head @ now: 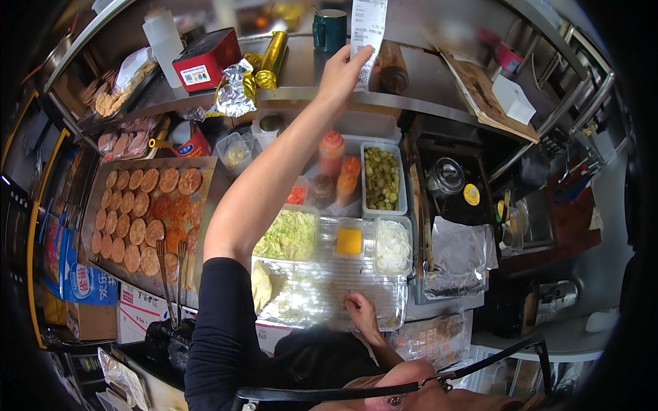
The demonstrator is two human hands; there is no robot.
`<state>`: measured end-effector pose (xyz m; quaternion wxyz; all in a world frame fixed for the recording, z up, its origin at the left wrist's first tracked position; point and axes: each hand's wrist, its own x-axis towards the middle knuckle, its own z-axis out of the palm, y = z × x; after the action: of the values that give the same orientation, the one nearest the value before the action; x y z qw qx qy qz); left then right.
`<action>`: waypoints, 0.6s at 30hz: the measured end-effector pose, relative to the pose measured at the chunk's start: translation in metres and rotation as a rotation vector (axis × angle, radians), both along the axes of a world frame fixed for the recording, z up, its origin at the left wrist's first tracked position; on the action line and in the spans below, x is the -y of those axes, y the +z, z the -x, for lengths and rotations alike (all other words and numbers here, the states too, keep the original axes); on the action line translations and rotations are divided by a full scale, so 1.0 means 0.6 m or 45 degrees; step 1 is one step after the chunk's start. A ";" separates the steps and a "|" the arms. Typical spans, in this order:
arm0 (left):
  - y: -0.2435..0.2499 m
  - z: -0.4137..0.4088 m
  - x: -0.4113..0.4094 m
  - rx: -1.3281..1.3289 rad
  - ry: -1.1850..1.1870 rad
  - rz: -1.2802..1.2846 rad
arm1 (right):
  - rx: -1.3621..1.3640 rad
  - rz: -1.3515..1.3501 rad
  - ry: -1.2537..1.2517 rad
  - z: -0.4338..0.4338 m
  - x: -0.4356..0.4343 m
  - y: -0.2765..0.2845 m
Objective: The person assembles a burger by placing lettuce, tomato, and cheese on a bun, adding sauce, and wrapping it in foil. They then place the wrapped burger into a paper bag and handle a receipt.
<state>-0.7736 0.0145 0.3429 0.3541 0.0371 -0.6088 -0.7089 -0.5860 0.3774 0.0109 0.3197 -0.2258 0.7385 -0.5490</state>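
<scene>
My left hand (pixel 342 72) is raised to the steel shelf, pinching a printed paper receipt (pixel 368 25) between thumb and fingers. Low over the near edge of a foil-lined tray (pixel 354 280), my right hand (pixel 362 311) has curled fingers; whether they hold anything is unclear. Ahead of it are a small container of orange cheese slices (pixel 349 241) and a tub of sliced white onion (pixel 392 244). Shredded lettuce (pixel 289 234) fills a tub under my left forearm. Sliced pickles (pixel 381 177) lie in a tub farther back. Yellow wrapping paper (pixel 261 285) rests at the tray's left.
On the left, a griddle (pixel 172 205) carries rows of patties, with metal tongs (pixel 172 277) across its near edge. Squeeze bottles (pixel 331 154) stand behind the tubs. The shelf holds a red box (pixel 205 59), a gold foil roll (pixel 272 59) and a green mug (pixel 330 31).
</scene>
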 end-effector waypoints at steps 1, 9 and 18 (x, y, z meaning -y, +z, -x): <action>-0.014 -0.008 0.003 -0.034 0.096 0.029 | -0.041 -0.019 0.015 -0.001 0.003 0.009; -0.227 -0.196 -0.107 0.246 0.168 -0.061 | -0.013 0.017 0.011 -0.003 0.002 0.009; -0.530 -0.455 -0.346 0.847 0.189 -0.098 | -0.119 -0.014 0.167 -0.019 0.045 0.032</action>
<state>-0.5007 0.2219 0.0246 0.1850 0.3238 -0.6593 -0.6529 -0.5744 0.3504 0.0301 0.3214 -0.2974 0.7393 -0.5115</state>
